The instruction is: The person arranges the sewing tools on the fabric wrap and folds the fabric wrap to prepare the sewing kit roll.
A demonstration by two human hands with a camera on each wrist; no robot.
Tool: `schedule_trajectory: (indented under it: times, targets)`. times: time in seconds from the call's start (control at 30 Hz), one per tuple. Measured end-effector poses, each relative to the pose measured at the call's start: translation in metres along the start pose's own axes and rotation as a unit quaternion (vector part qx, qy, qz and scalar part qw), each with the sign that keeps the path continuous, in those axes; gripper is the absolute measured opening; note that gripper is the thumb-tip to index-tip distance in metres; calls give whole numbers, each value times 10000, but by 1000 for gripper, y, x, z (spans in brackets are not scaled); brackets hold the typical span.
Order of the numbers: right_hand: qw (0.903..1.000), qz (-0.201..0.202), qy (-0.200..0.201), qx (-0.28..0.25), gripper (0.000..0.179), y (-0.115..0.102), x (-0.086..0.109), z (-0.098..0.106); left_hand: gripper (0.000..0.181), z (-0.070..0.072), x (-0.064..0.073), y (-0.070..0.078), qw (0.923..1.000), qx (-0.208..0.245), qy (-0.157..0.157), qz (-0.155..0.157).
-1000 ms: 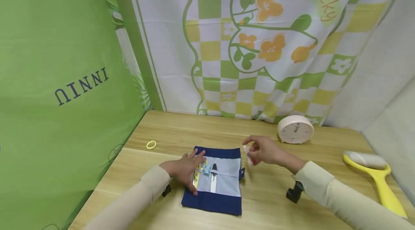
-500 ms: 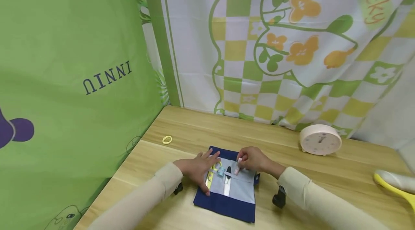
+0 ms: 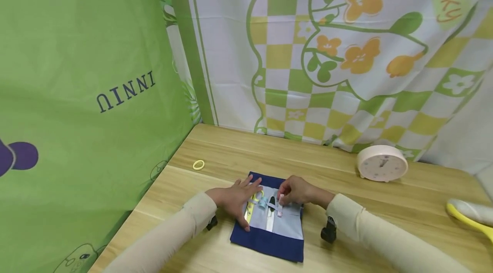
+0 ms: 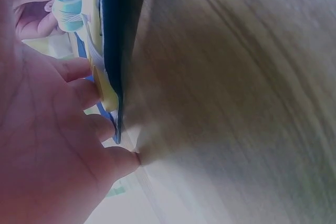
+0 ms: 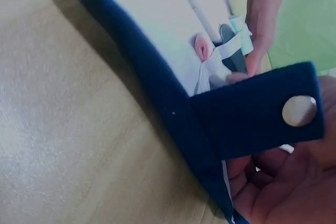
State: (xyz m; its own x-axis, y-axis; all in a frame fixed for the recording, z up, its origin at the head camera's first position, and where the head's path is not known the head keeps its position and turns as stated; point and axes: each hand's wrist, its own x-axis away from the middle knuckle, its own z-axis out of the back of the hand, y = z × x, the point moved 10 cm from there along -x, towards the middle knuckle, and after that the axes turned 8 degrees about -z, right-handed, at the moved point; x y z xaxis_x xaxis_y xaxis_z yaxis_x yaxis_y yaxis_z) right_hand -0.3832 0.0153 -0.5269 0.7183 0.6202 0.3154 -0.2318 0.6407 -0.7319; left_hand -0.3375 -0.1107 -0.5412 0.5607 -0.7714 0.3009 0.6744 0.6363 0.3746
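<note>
A navy fabric pouch (image 3: 265,241) with a pale grey lining lies unfolded on the wooden table. My left hand (image 3: 234,201) rests on its left side with the fingers spread. Beside that hand, yellow-handled scissors (image 3: 249,211) and a light blue thread spool (image 3: 263,203) sit on the lining. A white tool with a black end (image 3: 270,217) lies to their right under an elastic band (image 5: 229,50). My right hand (image 3: 296,190) pinches a small pink-and-white strip (image 3: 280,209) at the band, and its pink end (image 5: 202,46) appears to stick out past the elastic.
A snap tab (image 5: 257,111) stands up at the pouch's right edge, beside my right hand. Farther back are a yellow ring (image 3: 198,164) and a pink clock (image 3: 382,163). A yellow-handled roller (image 3: 467,217) lies at the far right. Curtains hang behind the table.
My right hand has come in from the pouch's right side and carried the pink-and-white strip down to the elastic band. My left hand stays on the pouch; the head view has shifted.
</note>
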Motion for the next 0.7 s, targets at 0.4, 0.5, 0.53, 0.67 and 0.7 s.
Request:
schedule_trajectory:
  times: [0.4, 0.5, 0.53, 0.67, 0.7]
  targets:
    - [9993, -134, -230, 266, 3, 3, -5, -5, 125, 0, 2, 0, 10000, -17, -46, 43]
    - [9992, -224, -20, 336, 8, 4, -5, -2, 125, 0, 1, 1, 9999, 34, -75, 58]
    - [9990, -290, 34, 342, 10, 5, -6, -1, 125, 0, 1, 1, 9999, 44, -80, 55]
    - [9977, -647, 47, 203, 12, 8, -6, -1, 125, 0, 1, 2, 10000, 10, -82, 48]
    - [9972, -729, -6, 138, 11, 8, -6, -2, 125, 0, 0, 1, 10000, -15, -75, 51]
